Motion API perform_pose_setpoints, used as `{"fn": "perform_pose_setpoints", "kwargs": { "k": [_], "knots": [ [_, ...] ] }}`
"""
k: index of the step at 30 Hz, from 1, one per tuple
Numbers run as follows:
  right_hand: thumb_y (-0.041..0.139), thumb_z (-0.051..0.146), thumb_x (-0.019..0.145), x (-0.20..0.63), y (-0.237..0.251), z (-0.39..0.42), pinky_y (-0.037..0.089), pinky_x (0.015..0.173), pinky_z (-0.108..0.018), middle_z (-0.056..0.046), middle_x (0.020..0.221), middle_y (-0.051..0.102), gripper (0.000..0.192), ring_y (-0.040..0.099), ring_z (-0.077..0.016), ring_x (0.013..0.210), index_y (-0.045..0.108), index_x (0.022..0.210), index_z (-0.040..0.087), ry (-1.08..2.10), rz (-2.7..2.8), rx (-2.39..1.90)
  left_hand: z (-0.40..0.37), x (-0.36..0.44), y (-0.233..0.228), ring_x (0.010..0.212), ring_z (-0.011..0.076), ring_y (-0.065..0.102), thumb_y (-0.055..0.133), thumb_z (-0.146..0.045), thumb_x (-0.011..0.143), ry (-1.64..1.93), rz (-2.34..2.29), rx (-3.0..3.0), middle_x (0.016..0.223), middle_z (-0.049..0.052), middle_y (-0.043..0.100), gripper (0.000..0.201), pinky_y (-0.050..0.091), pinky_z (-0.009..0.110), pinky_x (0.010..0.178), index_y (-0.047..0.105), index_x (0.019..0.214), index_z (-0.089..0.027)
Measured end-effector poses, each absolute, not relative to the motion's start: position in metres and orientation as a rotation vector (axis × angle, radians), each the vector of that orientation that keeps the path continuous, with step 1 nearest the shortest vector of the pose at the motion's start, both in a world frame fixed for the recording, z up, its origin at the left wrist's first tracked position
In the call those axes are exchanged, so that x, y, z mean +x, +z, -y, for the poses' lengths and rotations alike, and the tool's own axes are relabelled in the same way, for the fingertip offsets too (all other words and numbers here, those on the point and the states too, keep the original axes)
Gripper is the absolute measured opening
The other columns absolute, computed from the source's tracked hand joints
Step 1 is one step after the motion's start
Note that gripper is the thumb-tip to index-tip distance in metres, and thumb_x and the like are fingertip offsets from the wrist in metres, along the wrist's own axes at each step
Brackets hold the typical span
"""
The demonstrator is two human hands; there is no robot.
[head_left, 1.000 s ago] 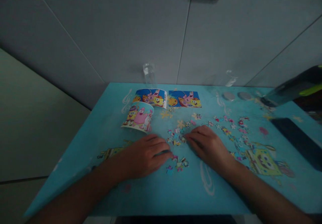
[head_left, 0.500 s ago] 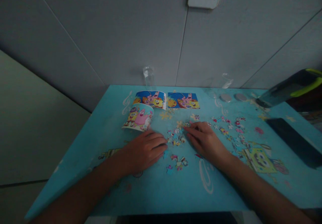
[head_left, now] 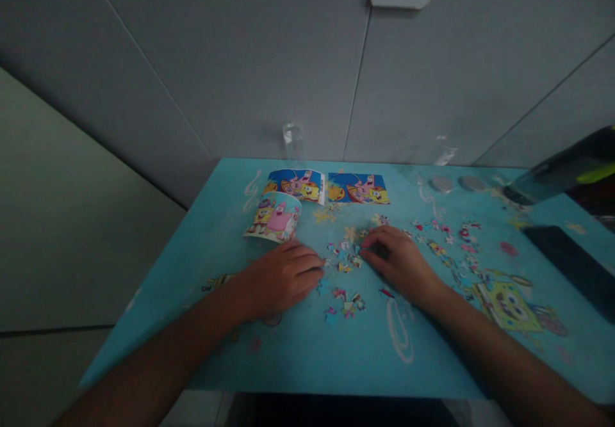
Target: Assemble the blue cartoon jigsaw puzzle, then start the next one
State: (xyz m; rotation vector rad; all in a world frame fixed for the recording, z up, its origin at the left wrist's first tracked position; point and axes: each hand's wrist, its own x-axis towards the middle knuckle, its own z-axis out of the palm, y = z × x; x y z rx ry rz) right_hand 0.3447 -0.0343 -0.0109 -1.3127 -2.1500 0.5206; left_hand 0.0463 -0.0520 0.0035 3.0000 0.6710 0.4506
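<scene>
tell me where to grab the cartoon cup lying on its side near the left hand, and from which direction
Grip the cartoon cup across its curved printed wall near the middle, coming down from above. It lies tipped on the table, so its rounded side faces up and a hand can probably span it. The left hand rests just in front of it; the picture cards lie close behind.

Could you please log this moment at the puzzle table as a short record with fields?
surface: blue cartoon-print table
left hand: palm down, fingers by the central puzzle pieces
right hand: fingertips at the same pieces; a grip cannot be told
nearer pieces: small cluster between the wrists
right scatter: loose pieces
reference: two printed pictures at the far edge
container: printed cup on its side
</scene>
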Motion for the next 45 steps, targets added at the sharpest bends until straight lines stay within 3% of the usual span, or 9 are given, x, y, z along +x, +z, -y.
{"fn": "perform_pose_setpoints", "kwargs": {
  "k": [3,6,11,19,29,36,45],
  "knots": [
    [0.064,0.022,0.095,0.342,-0.004,0.043,0.050,0.075,-0.033,-0.003,0.085,0.072,0.008,0.066,-0.0178,0.077,0.071,0.091,0.022,0.607,2.128,-1.284,0.053,0.046,0.005,0.113,0.0221,0.062,0.056,-0.018,0.100,0.417,-0.670,3.017,0.118,0.008,0.070,0.017,0.046,0.046,0.107,0.069,0.110,-0.016],
    [0.064,0.025,0.098,0.334,0.008,0.059,0.050,0.082,-0.034,-0.003,0.090,0.076,0.009,0.069,-0.0178,0.084,0.073,0.096,0.023,0.734,2.243,-1.037,0.053,0.046,0.006,0.110,0.0211,0.062,0.056,-0.018,0.100,0.426,-0.686,3.005,0.114,0.008,0.070,0.015,0.046,0.045,0.107,0.069,0.106,-0.017],
    [0.058,0.026,0.102,0.324,0.016,0.076,0.049,0.086,-0.038,-0.004,0.091,0.076,0.018,0.069,-0.0184,0.087,0.074,0.108,0.024,0.825,2.471,-0.698,0.053,0.049,0.006,0.108,0.0217,0.063,0.054,-0.018,0.101,0.548,-0.754,2.968,0.110,0.009,0.070,0.021,0.049,0.044,0.102,0.068,0.117,-0.015],
    [0.059,0.023,0.099,0.345,0.003,0.062,0.054,0.086,-0.042,-0.007,0.097,0.074,0.018,0.066,-0.0224,0.091,0.074,0.108,0.023,0.538,2.324,-1.087,0.052,0.052,-0.001,0.116,0.0258,0.058,0.057,-0.020,0.100,0.495,-0.867,2.897,0.121,0.011,0.065,0.026,0.049,0.049,0.102,0.066,0.124,-0.017],
    [0.061,0.024,0.098,0.346,-0.005,0.060,0.056,0.086,-0.044,-0.008,0.099,0.072,0.019,0.067,-0.0233,0.091,0.074,0.112,0.024,0.450,2.334,-1.272,0.053,0.054,-0.008,0.104,0.0197,0.064,0.052,-0.020,0.104,0.624,-0.804,2.929,0.111,0.007,0.072,0.018,0.047,0.043,0.102,0.070,0.106,-0.016],
    [0.061,0.028,0.098,0.346,-0.006,0.059,0.055,0.086,-0.043,-0.008,0.098,0.071,0.020,0.066,-0.0229,0.091,0.075,0.111,0.022,0.477,2.342,-1.281,0.056,0.053,-0.008,0.106,0.0211,0.062,0.049,-0.021,0.105,0.523,-0.815,2.869,0.113,0.008,0.068,0.023,0.048,0.046,0.103,0.065,0.121,-0.017],
    [0.063,0.026,0.097,0.347,-0.010,0.057,0.054,0.087,-0.041,-0.007,0.098,0.071,0.018,0.066,-0.0221,0.091,0.075,0.110,0.022,0.478,2.334,-1.278,0.060,0.051,-0.001,0.098,0.0143,0.064,0.044,-0.019,0.107,0.461,-0.829,2.598,0.113,0.006,0.064,0.026,0.056,0.028,0.089,0.064,0.123,-0.018]
  ]
}}
